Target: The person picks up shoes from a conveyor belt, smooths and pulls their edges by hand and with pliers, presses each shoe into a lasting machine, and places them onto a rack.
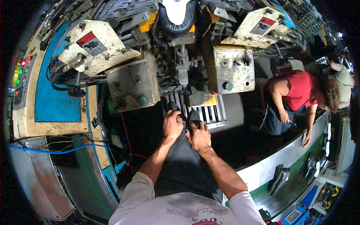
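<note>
While the shoe upper (176, 30) at twelve o'clock seemed formed but soleless, left grip (173, 124) and right grip (199, 136) closure was unclear.

Dark, rounded, shoe-like pieces (172, 105) (194, 115) show just beyond both hands (173, 125) (200, 137).

From the worker's head, a wide fisheye view looks steeply down over the white shirt (168, 210) to the left hand (173, 125) and right hand (200, 137), both near. It faces the machine (182, 62) ahead.
</note>
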`<state>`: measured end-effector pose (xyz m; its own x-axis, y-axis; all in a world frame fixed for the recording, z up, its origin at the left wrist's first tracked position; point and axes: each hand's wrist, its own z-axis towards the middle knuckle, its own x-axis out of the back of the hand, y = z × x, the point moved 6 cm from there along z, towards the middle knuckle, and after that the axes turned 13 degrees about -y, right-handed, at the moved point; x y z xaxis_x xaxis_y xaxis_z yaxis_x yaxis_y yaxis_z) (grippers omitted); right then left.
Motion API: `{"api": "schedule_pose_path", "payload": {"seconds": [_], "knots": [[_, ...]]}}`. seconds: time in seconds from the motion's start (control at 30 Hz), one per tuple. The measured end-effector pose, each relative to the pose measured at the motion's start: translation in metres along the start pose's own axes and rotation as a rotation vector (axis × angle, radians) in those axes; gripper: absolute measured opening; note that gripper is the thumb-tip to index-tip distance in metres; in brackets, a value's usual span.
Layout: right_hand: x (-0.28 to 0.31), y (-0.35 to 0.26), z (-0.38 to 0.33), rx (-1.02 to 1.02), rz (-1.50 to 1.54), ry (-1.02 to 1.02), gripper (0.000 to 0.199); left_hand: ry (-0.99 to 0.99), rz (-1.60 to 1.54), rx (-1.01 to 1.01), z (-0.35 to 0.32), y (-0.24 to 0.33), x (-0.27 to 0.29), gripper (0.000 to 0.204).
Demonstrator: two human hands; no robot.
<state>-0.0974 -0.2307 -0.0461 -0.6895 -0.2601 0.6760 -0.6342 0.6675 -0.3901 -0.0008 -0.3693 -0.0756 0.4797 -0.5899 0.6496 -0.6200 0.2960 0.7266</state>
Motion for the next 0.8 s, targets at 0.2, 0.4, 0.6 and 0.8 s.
{"api": "schedule_pose_path", "payload": {"seconds": [0.2,0.4,0.6,0.8], "knots": [[-0.004,0.008,0.006,-0.001,0.01,0.027,0.055,0.027,0.015,-0.036,0.002,0.001,-0.002,0.03],[-0.003,0.014,0.007,-0.018,0.047,-0.01,0.056,0.001,0.016,-0.025,0.001,0.013,-0.003,0.028],[-0.003,0.012,0.007,0.012,0.05,0.006,0.055,0.003,0.067,-0.058,0.002,0.01,-0.002,0.027],[-0.002,0.014,0.005,0.066,0.062,0.082,0.05,-0.002,0.084,-0.014,0.0,0.011,-0.002,0.026]]}}
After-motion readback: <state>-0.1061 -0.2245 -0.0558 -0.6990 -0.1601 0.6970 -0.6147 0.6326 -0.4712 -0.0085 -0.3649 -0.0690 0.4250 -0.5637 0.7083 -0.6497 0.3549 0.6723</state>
